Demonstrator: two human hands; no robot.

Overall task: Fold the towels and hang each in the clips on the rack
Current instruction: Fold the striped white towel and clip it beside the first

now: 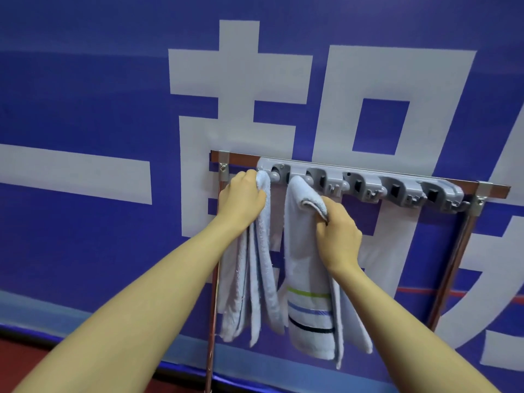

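Two towels, plain (262, 251) and striped (307, 279), are gripped by fisted left hand (241, 198) and right hand (338, 236) at the clip rack (368, 182); a blue banner (85, 109) hangs behind.

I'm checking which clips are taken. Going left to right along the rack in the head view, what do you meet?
Left hand gripping a towel → striped towel hanging from a clip → right hand gripping it → three bare clips on the rack.
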